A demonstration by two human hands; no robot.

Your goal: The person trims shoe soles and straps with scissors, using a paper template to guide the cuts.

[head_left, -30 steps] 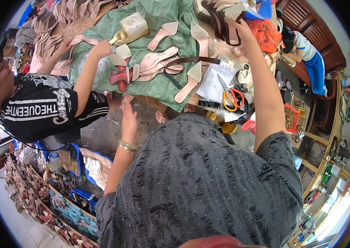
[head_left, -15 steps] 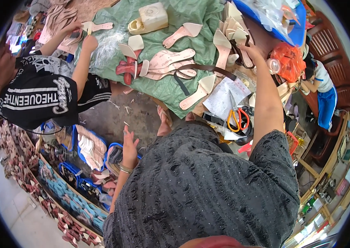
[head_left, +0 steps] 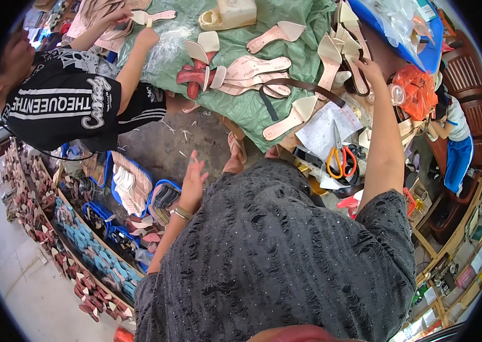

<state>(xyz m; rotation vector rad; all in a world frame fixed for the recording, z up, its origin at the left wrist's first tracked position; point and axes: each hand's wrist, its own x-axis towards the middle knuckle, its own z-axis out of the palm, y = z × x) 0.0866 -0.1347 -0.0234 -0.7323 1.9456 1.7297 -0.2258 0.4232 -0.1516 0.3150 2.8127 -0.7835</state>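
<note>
Both hands lower in view, left hand (head_left: 193,181) open, right hand (head_left: 370,71) still on soles (head_left: 348,54)

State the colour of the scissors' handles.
Orange. The scissors lie on white paper, clearest in the head view, the only one.

Insoles (head_left: 255,71) on tablecloth (head_left: 301,40); scissors (head_left: 340,158) right, on paper (head_left: 323,128).

We cannot tell whether our right hand (head_left: 370,67), far right, grips the beige sole pieces (head_left: 338,51) or only touches them. Our own dark shirt (head_left: 275,251) hides the near edge of the green-covered table (head_left: 286,108). The blue tub (head_left: 423,45) is cut off by the picture's far edge.
</note>
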